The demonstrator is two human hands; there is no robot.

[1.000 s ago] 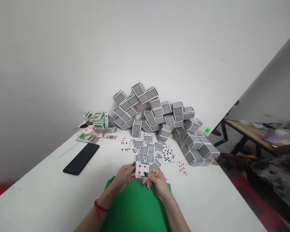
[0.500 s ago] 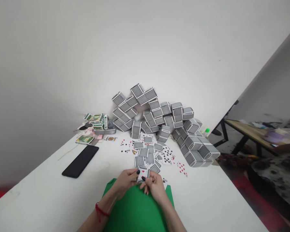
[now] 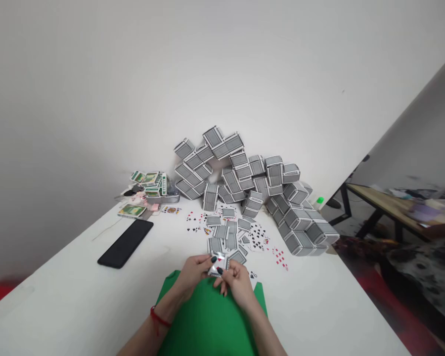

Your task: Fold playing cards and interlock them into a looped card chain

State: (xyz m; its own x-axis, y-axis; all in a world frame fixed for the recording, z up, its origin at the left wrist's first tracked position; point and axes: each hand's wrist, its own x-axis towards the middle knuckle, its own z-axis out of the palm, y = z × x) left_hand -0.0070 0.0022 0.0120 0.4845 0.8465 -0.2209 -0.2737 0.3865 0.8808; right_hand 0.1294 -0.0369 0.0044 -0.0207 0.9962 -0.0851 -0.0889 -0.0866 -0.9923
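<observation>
Close to the near edge of the desk (image 3: pixel 66 277), where a green cloth (image 3: pixel 207 321) covers the person's front, the left hand (image 3: pixel 193 272) and the right hand (image 3: pixel 239 284) pinch a playing card (image 3: pixel 218 265) between them — fingers curled inward, thumbs on its face, a red mark showing. Just beyond the card, toward the middle of the desk, lie loose cards (image 3: pixel 220 231), some face down with grey backs, others face up. Along the far edge, against the wall (image 3: pixel 222 64), stands a stepped structure of grey card blocks (image 3: pixel 241 173), reaching down toward the right edge. Near the left edge lies a black phone (image 3: pixel 126 243) — green-and-white card boxes (image 3: pixel 152 183) are piled beyond it, by the far left corner.
</observation>
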